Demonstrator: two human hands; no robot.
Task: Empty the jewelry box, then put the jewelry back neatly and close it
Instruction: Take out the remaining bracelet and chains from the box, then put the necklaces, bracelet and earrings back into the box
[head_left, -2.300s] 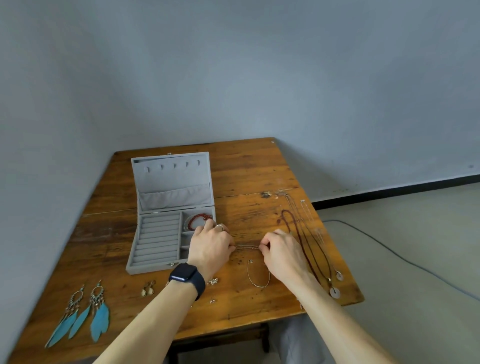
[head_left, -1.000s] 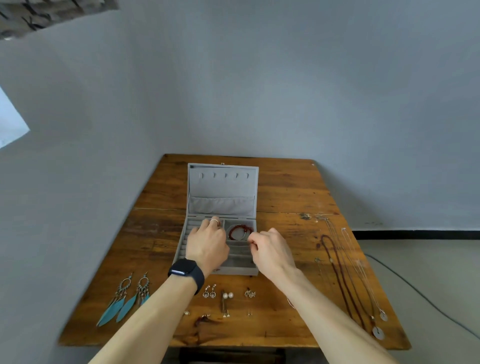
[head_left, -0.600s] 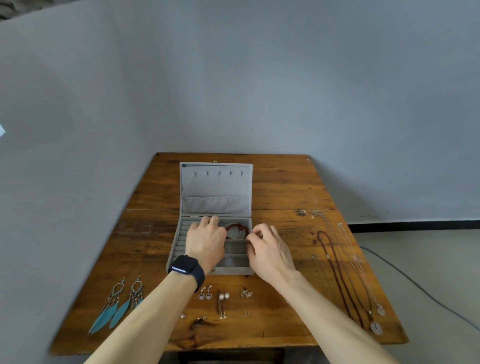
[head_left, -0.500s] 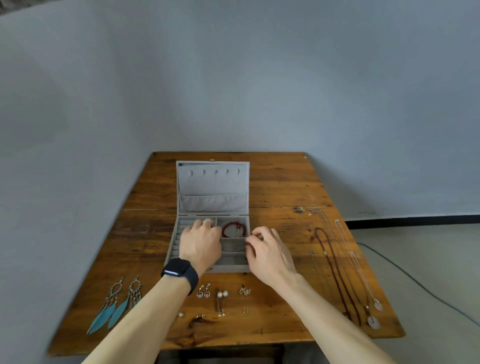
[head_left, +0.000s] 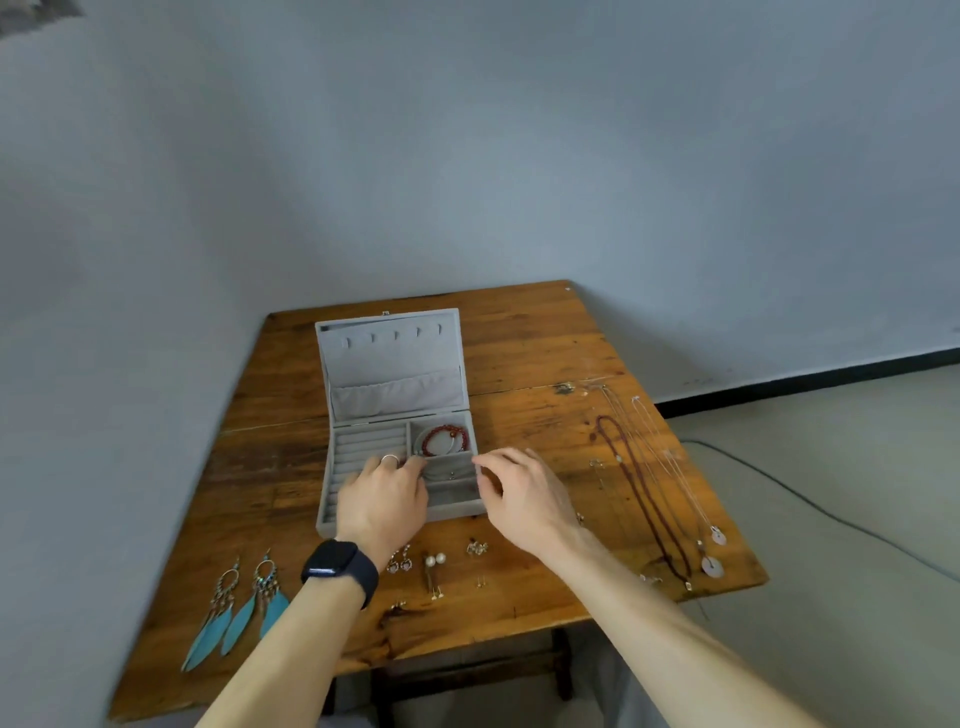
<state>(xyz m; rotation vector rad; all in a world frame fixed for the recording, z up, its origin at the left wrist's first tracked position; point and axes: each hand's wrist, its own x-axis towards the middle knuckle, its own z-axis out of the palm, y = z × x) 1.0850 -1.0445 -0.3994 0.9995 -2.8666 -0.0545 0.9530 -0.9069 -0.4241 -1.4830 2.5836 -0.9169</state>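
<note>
The grey jewelry box stands open on the wooden table, its lid upright. A red bead bracelet lies in the back right compartment. A thin silver bracelet lies in the middle right compartment. My left hand, with a ring and a black watch, reaches over the box with its fingertips pinched at that bracelet's left end. My right hand hovers just right of the box, fingers loosely apart and holding nothing.
Two blue feather earrings lie at the front left. Several small earrings lie in front of the box. Several necklaces with round pendants stretch along the table's right side. A cable runs across the floor.
Both hands carried the thin silver bracelet from the table to the box's middle right compartment. My right hand has since drawn away to the right. The view shifted.
</note>
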